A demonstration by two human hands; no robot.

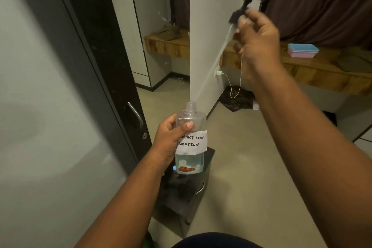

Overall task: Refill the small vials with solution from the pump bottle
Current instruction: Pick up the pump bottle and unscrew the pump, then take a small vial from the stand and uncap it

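My left hand (pixel 171 137) grips a clear plastic bottle (pixel 190 147) upright, its paper label reading "contact lens solution". Its neck is open, with no pump on it, and liquid fills only the bottom part. My right hand (pixel 255 38) is raised high to the right and holds the black pump head (pixel 244 9), blurred by motion. The pump's thin clear dip tube (pixel 213 64) slants down from it toward the bottle's mouth. Below the bottle, a small blue-capped item (pixel 174 168) shows on a dark stool; I cannot tell what it is.
A dark stool (pixel 187 193) stands on the floor under the bottle. A dark door with a metal handle (pixel 135 115) is on the left. A wooden shelf (pixel 302 68) on the right carries a pink and blue box (pixel 303 50). A white charger cable (pixel 231 84) hangs from the wall.
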